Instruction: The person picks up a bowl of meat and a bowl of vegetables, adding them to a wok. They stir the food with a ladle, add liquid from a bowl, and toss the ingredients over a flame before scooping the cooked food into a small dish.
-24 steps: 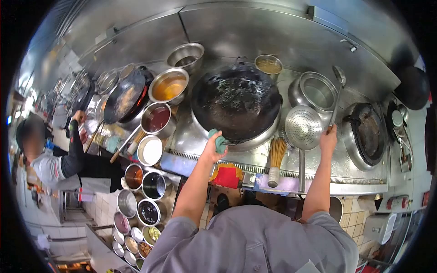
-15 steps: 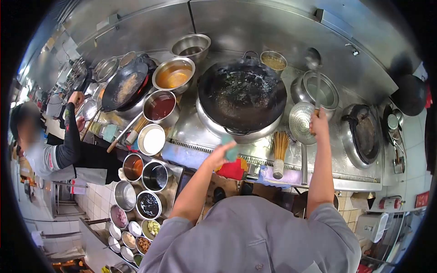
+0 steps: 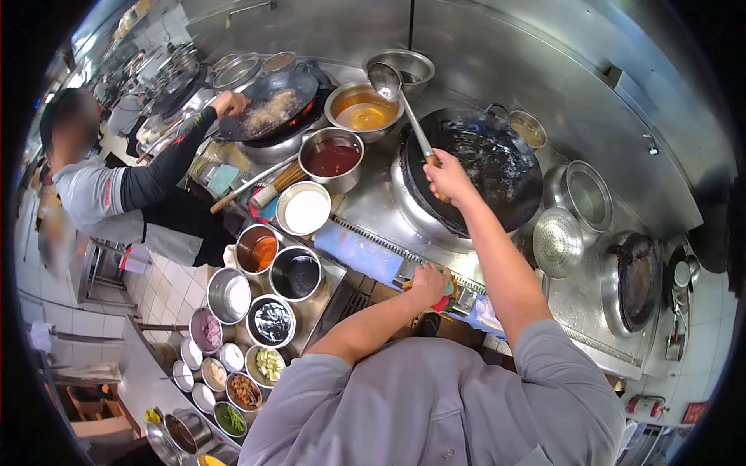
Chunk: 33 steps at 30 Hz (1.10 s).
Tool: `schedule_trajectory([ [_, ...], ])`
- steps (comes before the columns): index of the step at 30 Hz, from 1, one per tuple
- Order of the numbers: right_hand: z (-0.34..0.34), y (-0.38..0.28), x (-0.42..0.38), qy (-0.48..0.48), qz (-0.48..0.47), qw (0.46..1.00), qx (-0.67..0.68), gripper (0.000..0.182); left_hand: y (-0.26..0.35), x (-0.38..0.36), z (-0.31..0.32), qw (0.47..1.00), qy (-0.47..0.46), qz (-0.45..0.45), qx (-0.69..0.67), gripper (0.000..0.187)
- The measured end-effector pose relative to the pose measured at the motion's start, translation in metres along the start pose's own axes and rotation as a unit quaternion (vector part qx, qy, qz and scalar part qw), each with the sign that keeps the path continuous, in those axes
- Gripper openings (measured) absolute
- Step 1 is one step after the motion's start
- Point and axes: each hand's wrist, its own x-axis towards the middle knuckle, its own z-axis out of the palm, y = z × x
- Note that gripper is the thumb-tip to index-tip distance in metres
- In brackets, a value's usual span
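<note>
My right hand (image 3: 451, 177) is closed round the wooden handle of a steel ladle (image 3: 420, 132). The ladle's bowl is raised over the pot of orange-yellow liquid (image 3: 365, 116), left of the large black wok (image 3: 493, 167). The wok has a wet, shiny inside. Down at the stove's front edge, my left hand (image 3: 430, 281) rests with its fingers lying over a red and green cloth bundle (image 3: 446, 298). Between the two hands runs the stove's front rail.
A perforated strainer (image 3: 558, 242) and a lidless pot (image 3: 588, 194) stand right of the wok. Left are a pot of red sauce (image 3: 332, 158), a white-filled bowl (image 3: 304, 210) and several seasoning containers. A co-worker (image 3: 116, 186) handles another wok (image 3: 299, 89).
My right hand has lifted the ladle from beside the strainer and swung it left. My left hand has moved down onto the bundle and no longer shows the green cloth held up. The view has turned right.
</note>
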Motion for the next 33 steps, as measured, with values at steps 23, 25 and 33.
schedule_trajectory([
  [23,-0.041,0.037,-0.201,0.117,0.103,0.943,0.294,0.032,-0.018,0.018,-0.084,0.948,0.225,0.067,-0.216,0.055],
  [25,-0.069,0.040,-0.224,0.128,0.129,0.943,0.278,0.030,-0.015,0.017,-0.083,0.944,0.236,0.063,-0.221,0.056],
  [33,-0.101,0.085,-0.270,0.146,0.131,0.929,0.315,0.020,0.006,0.002,-0.082,0.936,0.252,0.004,-0.244,0.065],
])
